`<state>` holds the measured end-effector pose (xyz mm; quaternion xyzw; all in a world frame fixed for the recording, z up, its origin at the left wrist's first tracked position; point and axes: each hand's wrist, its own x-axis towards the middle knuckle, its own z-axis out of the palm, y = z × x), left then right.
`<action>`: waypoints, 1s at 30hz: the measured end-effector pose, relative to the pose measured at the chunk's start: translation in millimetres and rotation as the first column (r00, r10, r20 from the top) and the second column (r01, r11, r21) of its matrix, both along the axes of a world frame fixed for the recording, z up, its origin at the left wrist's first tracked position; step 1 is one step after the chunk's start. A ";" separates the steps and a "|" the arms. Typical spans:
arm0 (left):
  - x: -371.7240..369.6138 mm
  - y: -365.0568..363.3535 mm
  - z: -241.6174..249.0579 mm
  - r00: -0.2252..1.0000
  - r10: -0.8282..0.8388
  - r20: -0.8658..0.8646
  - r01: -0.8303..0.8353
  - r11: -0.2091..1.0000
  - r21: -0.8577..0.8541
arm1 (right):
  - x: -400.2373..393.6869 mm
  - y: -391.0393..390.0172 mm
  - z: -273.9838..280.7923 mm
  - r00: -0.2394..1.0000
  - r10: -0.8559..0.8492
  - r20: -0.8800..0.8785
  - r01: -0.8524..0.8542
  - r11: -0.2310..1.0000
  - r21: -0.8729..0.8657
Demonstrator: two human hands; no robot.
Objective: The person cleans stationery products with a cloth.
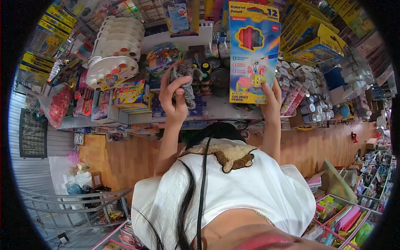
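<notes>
My left hand point(176, 92) is closed around a crumpled grey cloth point(187, 81), its fingers pressed into the fabric above the shelf edge. In my right hand point(271, 96) is a flat box of colored pencils point(253, 54), gripped at its lower right edge with the thumb on the front. The box stands upright, yellow and blue, with a cartoon print and a window showing pencil tips. Behind the cloth sit small dark jars point(218, 77) on the shelf.
White paint palettes point(112, 68) are stacked at the left, above marker boxes point(131, 93). Yellow boxes point(314, 46) and rows of small jars and tubes point(312, 106) fill the right. A metal railing point(75, 212) stands lower left, and bins of stationery point(341, 221) lie lower right.
</notes>
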<state>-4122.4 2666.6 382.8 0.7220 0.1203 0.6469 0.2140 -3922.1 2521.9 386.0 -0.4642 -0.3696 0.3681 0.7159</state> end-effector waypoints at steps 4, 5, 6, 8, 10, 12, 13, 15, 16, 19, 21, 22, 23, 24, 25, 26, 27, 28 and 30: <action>14.2 -7.9 17.0 0.996 -0.086 0.015 0.084 0.993 0.087 | -7.1 -14.4 -6.5 0.997 -0.073 -0.039 0.078 0.984 0.162; 16.7 -7.8 19.6 0.995 -0.098 0.018 0.095 0.988 0.122 | -7.5 -18.6 -8.5 0.996 -0.059 -0.073 0.071 0.979 0.190; 18.2 -8.8 22.5 0.991 -0.122 0.051 0.115 0.987 0.112 | -7.0 -21.0 -9.0 0.997 -0.056 -0.058 0.067 0.974 0.215; 18.4 -12.6 26.9 0.980 -0.164 0.116 0.155 0.984 0.087 | -13.2 -24.8 -6.3 0.990 -0.097 -0.102 0.124 0.943 0.309; 7.9 -19.9 25.9 0.989 -0.091 0.120 0.090 0.996 0.012 | -18.9 -27.7 -3.3 0.975 -0.134 -0.178 0.186 0.930 0.316; 2.1 -16.6 32.6 0.984 -0.060 0.169 0.044 0.994 0.098 | -28.2 -23.4 7.8 0.969 0.033 -0.243 0.068 0.916 0.395; -1.3 -19.7 34.8 0.978 -0.065 0.200 0.045 0.993 0.105 | -34.7 -21.0 10.9 0.955 0.120 -0.271 0.011 0.899 0.437; -7.9 -25.4 36.4 0.962 -0.067 0.266 0.034 0.991 0.126 | -47.5 -19.2 7.9 0.923 0.146 -0.355 -0.032 0.951 0.306; -11.9 -30.2 32.1 0.948 -0.133 0.288 0.108 0.989 0.100 | -52.2 -17.0 3.6 0.897 0.216 -0.385 -0.111 0.955 0.277; -25.5 -48.9 24.2 0.961 -0.248 -0.119 0.262 0.958 0.118 | -75.1 4.3 2.1 0.816 0.414 -0.402 -0.337 0.908 0.250; -16.9 -71.0 30.1 0.745 0.148 -0.650 0.007 0.973 0.229 | -84.0 19.6 -7.1 0.626 0.529 -0.573 -0.460 0.844 0.276; -12.5 -70.9 22.9 0.755 0.177 -0.632 -0.059 0.977 0.203 | -86.3 34.9 -18.7 0.338 0.767 -0.545 -0.538 0.633 0.557; -7.1 -64.5 10.6 0.763 0.209 -0.612 -0.124 0.976 0.178 | -87.5 37.0 -23.2 0.620 0.501 -0.604 -0.523 0.838 0.157; -4.4 -54.5 4.0 0.768 0.242 -0.592 -0.187 0.970 0.154 | -92.8 42.1 -25.8 0.592 0.523 -0.613 -0.551 0.818 0.166; -4.5 -43.8 6.4 0.769 0.288 -0.570 -0.228 0.958 0.177 | -98.1 46.2 -29.9 0.564 0.542 -0.622 -0.577 0.798 0.172; -5.4 -32.3 12.6 0.768 0.332 -0.548 -0.268 0.943 0.195 | -102.8 46.5 -33.8 0.581 0.570 -0.580 -0.634 0.765 0.117; -6.3 -21.1 18.0 0.765 0.373 -0.525 -0.307 0.928 0.212 | -107.4 45.0 -37.7 0.593 0.600 -0.538 -0.683 0.728 0.058; -6.7 -9.9 22.3 0.813 0.327 -0.482 -0.299 0.944 0.136 | -112.0 44.0 -40.0 0.600 0.628 -0.495 -0.724 0.689 -0.003; -6.9 9.9 27.8 0.897 0.240 -0.372 -0.262 0.965 -0.009 | -124.7 47.8 -38.6 0.624 0.619 -0.477 -0.711 0.703 -0.017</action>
